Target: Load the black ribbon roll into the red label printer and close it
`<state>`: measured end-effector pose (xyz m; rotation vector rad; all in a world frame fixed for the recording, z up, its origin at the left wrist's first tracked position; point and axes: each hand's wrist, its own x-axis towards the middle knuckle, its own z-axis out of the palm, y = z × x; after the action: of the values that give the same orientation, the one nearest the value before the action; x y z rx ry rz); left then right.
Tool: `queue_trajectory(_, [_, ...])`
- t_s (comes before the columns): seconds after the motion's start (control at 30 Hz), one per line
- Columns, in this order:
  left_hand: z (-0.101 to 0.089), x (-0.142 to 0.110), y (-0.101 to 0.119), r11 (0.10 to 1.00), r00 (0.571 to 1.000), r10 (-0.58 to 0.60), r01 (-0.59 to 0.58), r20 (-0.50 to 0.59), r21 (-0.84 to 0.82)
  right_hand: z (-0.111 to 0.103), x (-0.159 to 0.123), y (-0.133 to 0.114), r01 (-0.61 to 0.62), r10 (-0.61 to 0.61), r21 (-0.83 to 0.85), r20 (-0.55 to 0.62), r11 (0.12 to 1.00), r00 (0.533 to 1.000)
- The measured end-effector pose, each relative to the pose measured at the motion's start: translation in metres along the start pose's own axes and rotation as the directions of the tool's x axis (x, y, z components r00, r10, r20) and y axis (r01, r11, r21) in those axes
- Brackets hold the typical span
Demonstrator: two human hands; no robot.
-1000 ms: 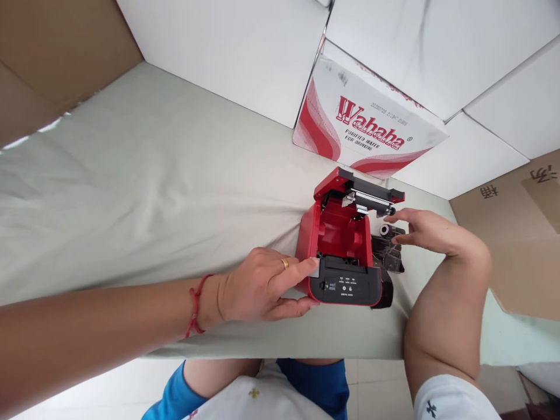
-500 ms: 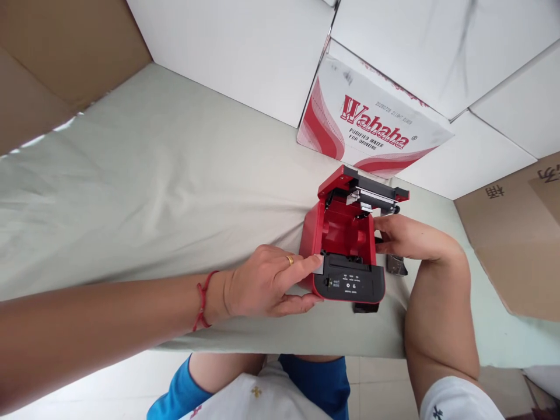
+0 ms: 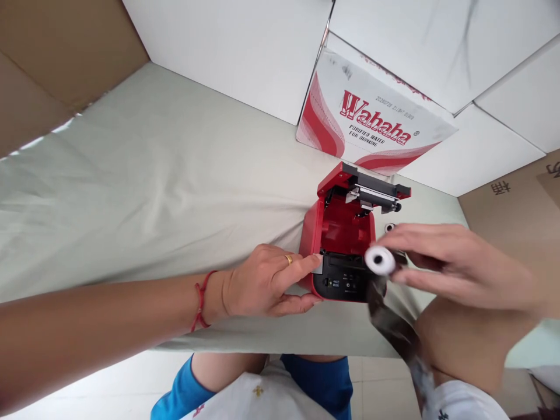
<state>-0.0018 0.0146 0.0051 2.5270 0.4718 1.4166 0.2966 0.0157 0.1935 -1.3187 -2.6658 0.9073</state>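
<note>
A red and black receipt printer [image 3: 311,233] stands on the cloth with its lid [image 3: 336,179] raised and its red inner bay showing. My left hand [image 3: 266,283] grips the printer's front left corner, index finger on the black panel and thumb low on the front. My right hand [image 3: 441,262] is closed around a paper roll [image 3: 380,260] over the printer's front right side. The roll's white end with a dark core faces me. From it trails a dark strip [image 3: 396,329], blurred, down toward my right arm. Part of the panel is hidden behind the roll.
Another small roll end [image 3: 389,228] shows behind my right hand. A white and red Wahaha carton [image 3: 376,111] stands behind the printer, against white boxes [image 3: 231,52]. Brown cardboard rises on the left [image 3: 65,64] and right [image 3: 516,233]. Pale green cloth [image 3: 109,175] covers the surface.
My right hand has come up from beside the printer with the paper roll and its dark strip, moving toward me. My left hand stays on the printer.
</note>
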Motion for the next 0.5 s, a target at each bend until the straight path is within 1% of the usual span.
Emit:
queue_trajectory(0.07, [0.0, 0.001, 0.0, 1.0, 1.0, 0.006, -0.006, 0.007, 0.001, 0.014, 0.024, -0.003, -0.091, 0.084, -0.09, -0.079, 0.992, 0.993])
queue_trajectory(0.1, [0.0, 0.001, 0.0, 1.0, 1.0, 0.008, -0.008, 0.009, 0.0, 0.021, 0.033, -0.003, -0.125, 0.114, -0.119, -0.092, 0.985, 0.989])
queue_trajectory(0.17, [0.0, 0.002, 0.0, 1.0, 1.0, 0.011, -0.011, 0.009, -0.004, 0.032, 0.046, -0.002, -0.185, 0.175, -0.16, -0.072, 0.97, 0.982])
queue_trajectory(0.27, [0.0, 0.002, 0.0, 1.0, 1.0, 0.005, -0.005, 0.012, 0.0, 0.043, 0.054, -0.001, -0.245, 0.241, -0.204, -0.046, 0.948, 0.97])
queue_trajectory(0.33, [0.0, 0.002, 0.0, 1.0, 1.0, 0.004, -0.005, 0.01, 0.009, 0.045, 0.055, -0.001, -0.252, 0.248, -0.212, -0.043, 0.944, 0.968])
queue_trajectory(0.4, [0.0, 0.002, 0.0, 1.0, 1.0, 0.009, -0.009, 0.005, 0.014, 0.046, 0.056, -0.002, -0.236, 0.231, -0.193, -0.047, 0.952, 0.972])
queue_trajectory(0.5, [-0.001, 0.003, 0.0, 1.0, 1.0, 0.009, -0.009, 0.006, 0.009, 0.046, 0.056, -0.001, -0.232, 0.22, -0.113, -0.106, 0.966, 0.97])
